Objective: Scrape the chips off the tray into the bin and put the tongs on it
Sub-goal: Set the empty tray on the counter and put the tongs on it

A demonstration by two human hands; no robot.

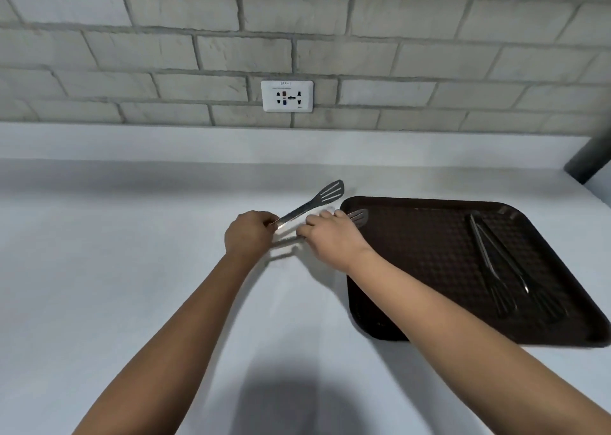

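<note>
Steel tongs [310, 204]: polished metal, slotted spatula heads, arms sprung apart; held just left of the tray, one head raised over the counter, the other reaching over the tray's near-left corner
Handling: likely light and stiff, smooth enough to slip; the spring wants to spread the arms, so a hold near the hinge end or round both arms mid-length looks safest
Left hand [251, 234]: fingers curled, pinching the hinge end of the steel tongs; forearm stretched forward from the lower left
Right hand [330, 236]: laid over the lower arm of the steel tongs, fingers bent around it near the head; how tight the hold is I cannot tell; wrist just above the tray's left edge
Tray [413, 243]: dark brown, textured, flat on the white counter [132, 219] to the right; no chips visible on it
Dark tongs [506, 269]: a second pair already lying on the tray's right side, heads toward the near edge
Bin: not in view
Stage: scraping appears finished, judging by the bare tray; the steel tongs are not yet set down on it
Next move: a short carry rightward and a flat lay beside the dark tongs
Background: grey brick wall with a white socket [287, 96]
</note>
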